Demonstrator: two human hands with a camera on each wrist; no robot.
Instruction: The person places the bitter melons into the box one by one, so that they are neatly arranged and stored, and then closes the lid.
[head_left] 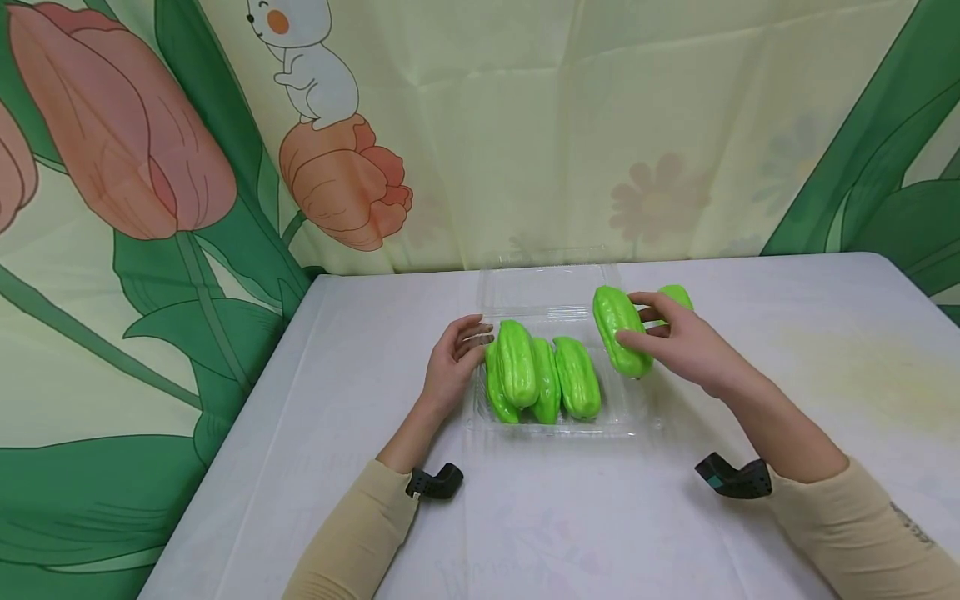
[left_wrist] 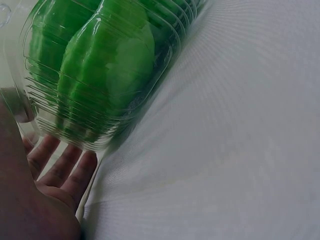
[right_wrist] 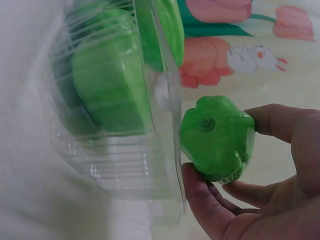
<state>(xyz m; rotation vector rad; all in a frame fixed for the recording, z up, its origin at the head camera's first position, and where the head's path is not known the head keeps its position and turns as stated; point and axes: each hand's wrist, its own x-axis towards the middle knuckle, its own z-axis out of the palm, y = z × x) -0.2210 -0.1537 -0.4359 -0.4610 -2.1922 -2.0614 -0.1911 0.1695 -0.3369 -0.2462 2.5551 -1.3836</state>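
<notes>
A clear plastic box lies on the table with several glossy green, ribbed, elongated vegetables inside, side by side in its left and middle part. At the box's left edge my left hand grips the rim; its fingers lie against the ridged outer wall. My right hand holds another green ribbed vegetable over the right part of the box, thumb on the near side and fingers behind. In the right wrist view, the lobed end of that held vegetable faces the camera, close beside the box's rim.
Behind my right hand, one more green vegetable is partly hidden. The box's clear lid is folded back toward the far table edge. A white cloth covers the table, and a flowered curtain hangs behind it.
</notes>
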